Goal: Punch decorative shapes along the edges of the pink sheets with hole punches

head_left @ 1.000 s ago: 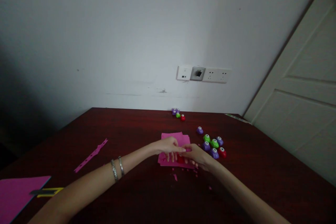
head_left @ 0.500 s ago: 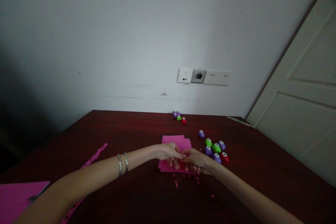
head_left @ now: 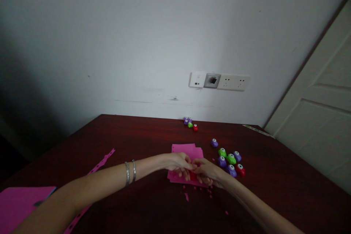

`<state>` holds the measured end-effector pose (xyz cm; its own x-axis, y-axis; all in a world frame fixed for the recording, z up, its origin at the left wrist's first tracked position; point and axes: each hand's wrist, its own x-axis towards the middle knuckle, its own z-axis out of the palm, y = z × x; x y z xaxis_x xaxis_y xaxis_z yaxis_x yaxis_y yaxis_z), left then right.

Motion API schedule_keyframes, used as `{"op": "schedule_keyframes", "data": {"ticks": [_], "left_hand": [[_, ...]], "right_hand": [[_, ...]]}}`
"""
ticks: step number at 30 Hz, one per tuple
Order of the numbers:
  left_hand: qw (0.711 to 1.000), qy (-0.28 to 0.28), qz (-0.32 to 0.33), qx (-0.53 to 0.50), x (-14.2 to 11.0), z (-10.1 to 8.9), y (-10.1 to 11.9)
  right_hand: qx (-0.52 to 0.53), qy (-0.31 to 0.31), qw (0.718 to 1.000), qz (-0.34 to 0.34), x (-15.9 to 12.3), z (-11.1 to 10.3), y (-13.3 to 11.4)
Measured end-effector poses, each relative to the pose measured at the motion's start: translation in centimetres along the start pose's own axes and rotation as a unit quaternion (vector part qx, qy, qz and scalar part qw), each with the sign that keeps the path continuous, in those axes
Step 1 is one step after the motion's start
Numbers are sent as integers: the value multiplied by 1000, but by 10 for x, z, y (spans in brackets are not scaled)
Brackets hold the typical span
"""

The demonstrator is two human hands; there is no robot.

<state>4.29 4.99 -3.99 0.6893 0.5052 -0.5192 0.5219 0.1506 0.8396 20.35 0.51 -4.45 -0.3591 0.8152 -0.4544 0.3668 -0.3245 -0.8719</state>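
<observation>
Both hands meet over a small stack of pink paper (head_left: pixel 187 150) on the dark red table (head_left: pixel 142 135). My left hand (head_left: pixel 179 163), with two bracelets on its wrist, has its fingers curled and pinches the paper's near edge. My right hand (head_left: pixel 207 172) is closed around a small red paper punch (head_left: pixel 193 176), which shows only in part between the two hands. The fingertips of both hands touch. Tiny pink scraps (head_left: pixel 187 196) lie just in front of the paper.
Right of the paper sits a cluster of purple, green and red punches (head_left: pixel 230 161); a smaller cluster (head_left: pixel 190 123) stands by the wall. A punched pink strip (head_left: pixel 103 161) and a pink sheet (head_left: pixel 19 204) lie at the left. Wall sockets (head_left: pixel 219 81) and a door (head_left: pixel 315 124) are behind.
My hands have stayed together over the pink paper and drawn slightly closer. The view has shifted a little, so everything sits a bit lower and further right.
</observation>
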Motion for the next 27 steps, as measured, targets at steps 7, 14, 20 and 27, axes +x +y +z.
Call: {"op": "schedule_keyframes", "data": {"ticks": [7, 14, 20, 27], "left_hand": [[999, 6, -22, 35, 4, -2, 8], [974, 123, 115, 153, -1, -17, 10], [923, 199, 265, 195, -20, -34, -7], [891, 158, 273, 326, -36, -26, -21]], "right_hand": [[-22, 2, 1000, -13, -1, -3, 6], [-113, 54, 991, -37, -7, 0, 0], [-227, 205, 943, -132, -8, 0, 6], [-349, 284, 874, -183, -28, 15, 14]]}}
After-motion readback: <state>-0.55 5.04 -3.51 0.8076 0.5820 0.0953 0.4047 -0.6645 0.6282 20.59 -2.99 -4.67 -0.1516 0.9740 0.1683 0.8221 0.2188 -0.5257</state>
